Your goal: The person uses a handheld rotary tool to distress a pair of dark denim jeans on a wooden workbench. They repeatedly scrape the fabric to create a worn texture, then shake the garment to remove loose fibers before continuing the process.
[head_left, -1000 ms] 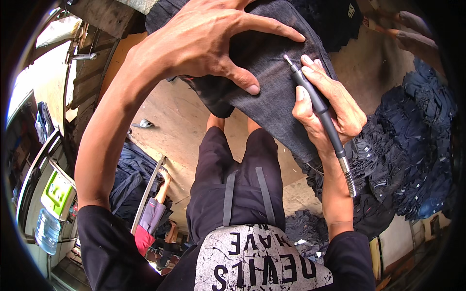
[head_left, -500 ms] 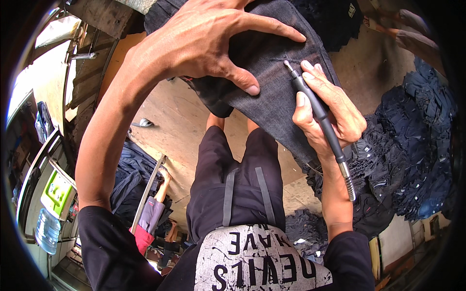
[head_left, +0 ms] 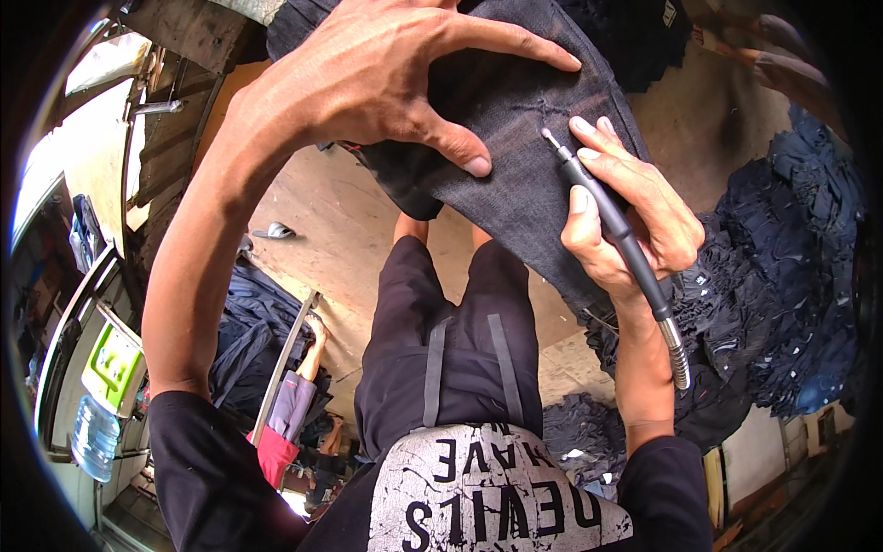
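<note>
A dark grey denim garment (head_left: 515, 175) is stretched out ahead of me. My left hand (head_left: 386, 78) lies over it with thumb and forefinger spread wide, pressing the cloth and holding no tool. In my right hand (head_left: 639, 212) is a slim black pen-shaped rotary handpiece (head_left: 602, 198), with a small rounded metal tip and a springy metal sleeve at its rear end. The fingers wrap round its barrel. Its tip sits just below a small cross-like scuffed mark (head_left: 543, 107) on the denim; whether it touches the cloth I cannot tell.
Heaps of dark garments (head_left: 773, 267) lie to the right, with more dark clothes (head_left: 262, 322) at left. A sandal (head_left: 274, 231) rests on the floor. Another person's arm (head_left: 313, 350) shows at lower left, near a blue water jug (head_left: 95, 437). Another person's limbs (head_left: 782, 74) appear at upper right.
My right hand has drawn the handpiece slightly down and right, its tip moving off the scuffed mark, which shows more fully. My left hand stays nearly still.
</note>
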{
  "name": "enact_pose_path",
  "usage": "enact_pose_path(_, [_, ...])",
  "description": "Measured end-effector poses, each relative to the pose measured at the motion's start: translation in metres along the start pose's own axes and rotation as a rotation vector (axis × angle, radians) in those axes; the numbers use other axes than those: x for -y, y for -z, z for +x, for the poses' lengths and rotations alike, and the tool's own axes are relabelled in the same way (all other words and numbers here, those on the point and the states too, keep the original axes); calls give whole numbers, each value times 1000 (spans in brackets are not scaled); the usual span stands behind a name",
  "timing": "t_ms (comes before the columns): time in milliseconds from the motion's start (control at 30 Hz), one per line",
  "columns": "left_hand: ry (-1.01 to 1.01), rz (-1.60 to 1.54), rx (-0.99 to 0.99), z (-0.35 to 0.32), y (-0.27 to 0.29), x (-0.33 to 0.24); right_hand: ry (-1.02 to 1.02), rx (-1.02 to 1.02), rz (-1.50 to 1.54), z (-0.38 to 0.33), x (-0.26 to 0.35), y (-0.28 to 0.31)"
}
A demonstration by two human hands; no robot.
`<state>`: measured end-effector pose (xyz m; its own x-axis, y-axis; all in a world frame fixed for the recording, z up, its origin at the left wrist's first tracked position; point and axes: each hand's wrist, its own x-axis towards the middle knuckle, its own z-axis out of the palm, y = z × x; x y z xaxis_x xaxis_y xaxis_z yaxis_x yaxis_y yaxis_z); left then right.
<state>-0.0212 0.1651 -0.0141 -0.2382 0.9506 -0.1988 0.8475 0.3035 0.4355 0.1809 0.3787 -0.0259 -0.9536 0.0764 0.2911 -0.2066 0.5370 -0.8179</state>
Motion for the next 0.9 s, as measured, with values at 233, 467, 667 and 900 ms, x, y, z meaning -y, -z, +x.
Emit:
enact_pose_path(233, [-64,-75,-119,3,-7,7,-75,-50,47,-4,-5,3])
enact_pose_path(467, [419,-445,-1260,-92,-52,-3,-199,-584,187,-39,11,40])
enact_pose_path(667, [658,-1176,-639,-135,-81,27,-667,-426,-247,-105,51,48])
enact_pose_path(900, [366,-461,-365,-179,-6,56,-522,-498,-150,-79,13,49])
